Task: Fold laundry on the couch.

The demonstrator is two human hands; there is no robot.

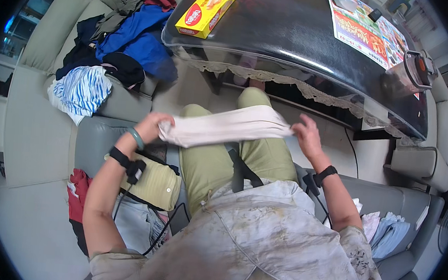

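Note:
A white cloth garment (225, 126), folded into a long strip and slightly blurred, is stretched above my knees. My left hand (154, 126), with a green bangle and a black strap at the wrist, grips its left end. At its right end my right hand (307, 134) pinches the fabric between thumb and finger, the other fingers raised. Beside my left thigh lies a folded yellow garment (155, 182) on other folded clothes. What kind of garment the white one is, I cannot tell.
A dark coffee table (264, 28) with lace trim stands ahead, bearing a yellow Nabati box (207, 10), printed flyers (366, 32) and a lidded jug (404, 77). Loose clothes (133, 38) heap on the sofa at left. Small folded clothes (388, 234) lie at right. Black cables hang by both arms.

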